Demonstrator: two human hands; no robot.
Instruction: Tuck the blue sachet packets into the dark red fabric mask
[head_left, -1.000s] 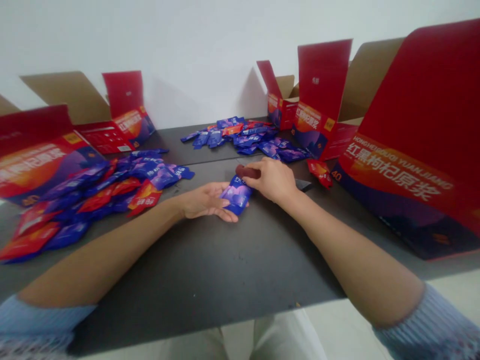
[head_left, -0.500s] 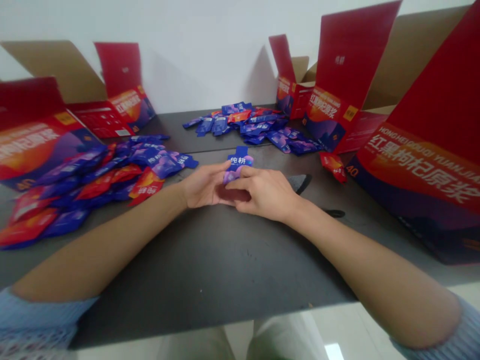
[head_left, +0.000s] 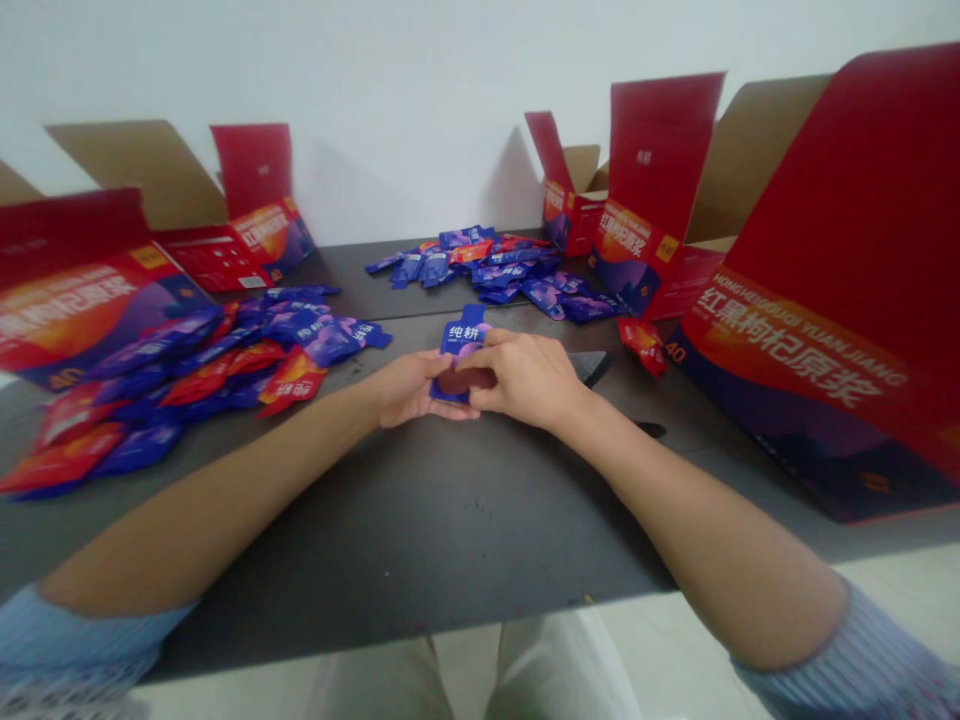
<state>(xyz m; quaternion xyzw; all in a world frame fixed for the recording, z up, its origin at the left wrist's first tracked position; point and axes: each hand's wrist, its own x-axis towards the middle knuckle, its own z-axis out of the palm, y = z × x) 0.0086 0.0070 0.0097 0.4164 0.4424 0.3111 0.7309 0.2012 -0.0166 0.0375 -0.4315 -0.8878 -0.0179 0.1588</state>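
Note:
A blue sachet with white characters stands upright between both hands at the middle of the dark table. My left hand grips its lower left side, fingers curled. My right hand pinches it from the right, and a dark red object shows between the fingers against the sachet; I cannot make out what it is.
A pile of blue and red sachets lies at left, another pile at the back. Open red boxes stand at left, back left, back right and right. A dark flat piece lies behind my right hand.
One second ago the sachet lay flat on my left palm with the right hand holding a dark red object above it. Now both hands hold the sachet upright.

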